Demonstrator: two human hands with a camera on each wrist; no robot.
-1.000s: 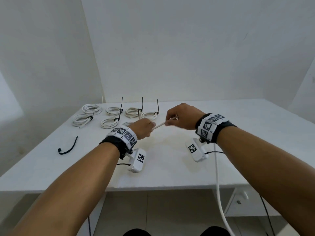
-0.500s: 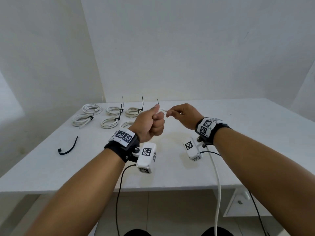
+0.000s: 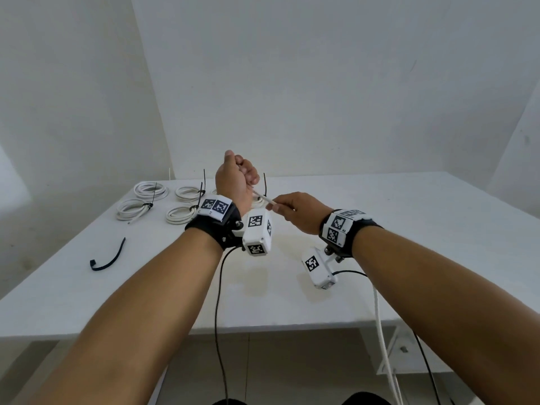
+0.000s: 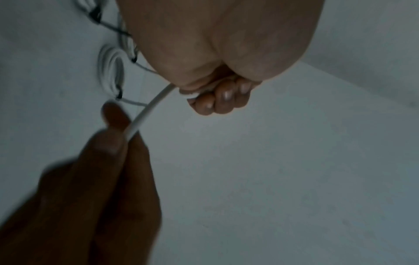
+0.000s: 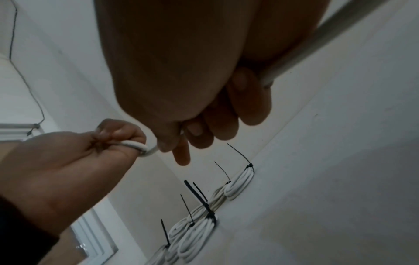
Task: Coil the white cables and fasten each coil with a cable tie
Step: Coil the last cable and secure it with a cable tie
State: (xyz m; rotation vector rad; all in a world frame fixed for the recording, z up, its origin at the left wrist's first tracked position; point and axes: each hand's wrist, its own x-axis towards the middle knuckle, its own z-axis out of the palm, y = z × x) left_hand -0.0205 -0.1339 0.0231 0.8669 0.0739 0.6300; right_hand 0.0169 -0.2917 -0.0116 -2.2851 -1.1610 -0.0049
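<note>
A loose white cable [image 3: 264,198] runs between my two hands above the table. My left hand [image 3: 236,178] is raised in a fist, with the cable's end wrapped in its curled fingers [image 4: 217,100]. My right hand [image 3: 295,209] pinches the cable [image 4: 145,113] a short way along, thumb against fingers [image 5: 179,139]. From the right hand the cable [image 3: 382,334] hangs down past the table's front edge toward the floor. The wrapped turn of cable [image 5: 136,146] shows round the left fist [image 5: 75,161] in the right wrist view.
Several finished white coils [image 3: 150,190] with black cable ties [image 5: 199,199] lie at the table's back left. One loose black cable tie [image 3: 109,257] lies at the left of the white table [image 3: 409,244]. Walls close in behind and left.
My left hand has risen and turned upright with the cable end in its fist. My right hand has dropped lower and toward me, sliding along the cable.
</note>
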